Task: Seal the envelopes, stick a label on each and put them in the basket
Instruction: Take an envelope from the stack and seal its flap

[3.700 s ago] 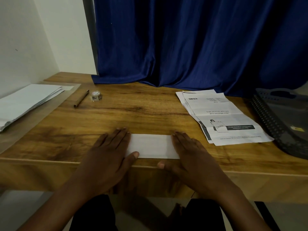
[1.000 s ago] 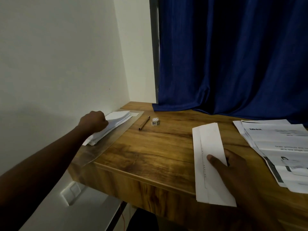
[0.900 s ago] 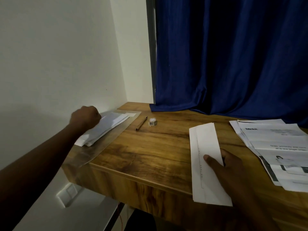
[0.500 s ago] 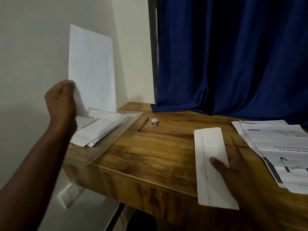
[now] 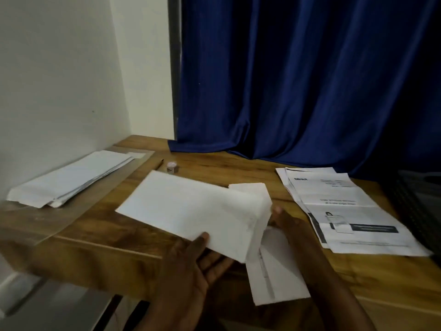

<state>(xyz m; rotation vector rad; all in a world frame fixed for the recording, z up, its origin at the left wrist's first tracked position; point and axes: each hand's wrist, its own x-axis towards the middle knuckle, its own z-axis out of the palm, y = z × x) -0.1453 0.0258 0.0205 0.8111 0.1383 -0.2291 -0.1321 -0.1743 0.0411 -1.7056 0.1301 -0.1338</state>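
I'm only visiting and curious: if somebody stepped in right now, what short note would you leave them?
Left hand: holds a white sheet by its near edge, above the desk.
Right hand: at the sheet's right end, fingers hidden; grip unclear.
Envelope: flat on the desk under the sheet, overhanging the front edge.
Paper pile: far left.
Basket: right edge.
Done: nothing visibly labelled.
Left: sealing, labelling, putting envelopes in the basket.

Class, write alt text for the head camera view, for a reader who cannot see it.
Both hands hold a white sheet over the wooden desk, left hand gripping its near edge, right hand at its right end. An envelope lies beneath; paper stacks flank it.
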